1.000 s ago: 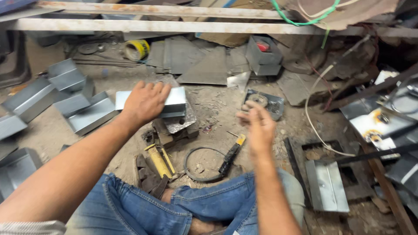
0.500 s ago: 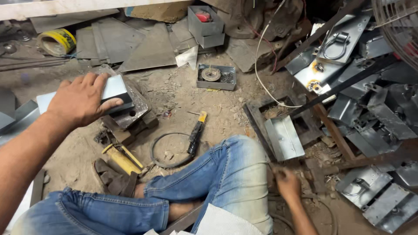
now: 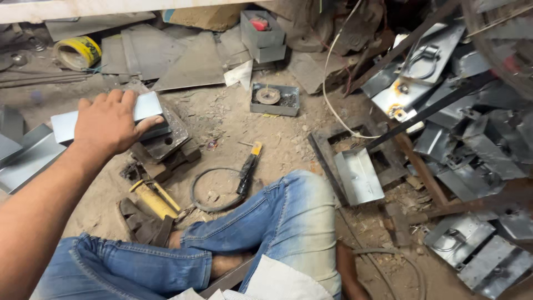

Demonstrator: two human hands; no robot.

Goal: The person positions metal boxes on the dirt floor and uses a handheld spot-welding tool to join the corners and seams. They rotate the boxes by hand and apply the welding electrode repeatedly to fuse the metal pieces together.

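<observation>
My left hand (image 3: pixel 114 121) lies on top of a pale grey folded sheet-metal piece (image 3: pixel 62 126), fingers over its far edge and thumb against the near side. The piece rests on a dark rusty metal block (image 3: pixel 169 139) on the dirt floor. Of my right arm only a strip of forearm (image 3: pixel 345 269) shows, behind my bent knee in blue jeans (image 3: pixel 288 216); the hand itself is hidden. A screwdriver with a black and yellow handle (image 3: pixel 248 169) lies by a loop of black cable (image 3: pixel 208 191) in front of my legs.
A yellow tool (image 3: pixel 152 200) lies near my foot. A folded metal tray (image 3: pixel 358 176) sits in a dark frame at the right, with a heap of metal parts (image 3: pixel 466 116) beyond. A small tray holding a disc (image 3: pixel 272 99), a yellow tape roll (image 3: pixel 78 51) and flat sheets (image 3: pixel 189 61) lie farther off.
The view has swung right and down. My right hand moved from in front of me down past my knee and out of sight. The left hand has stayed on the metal piece.
</observation>
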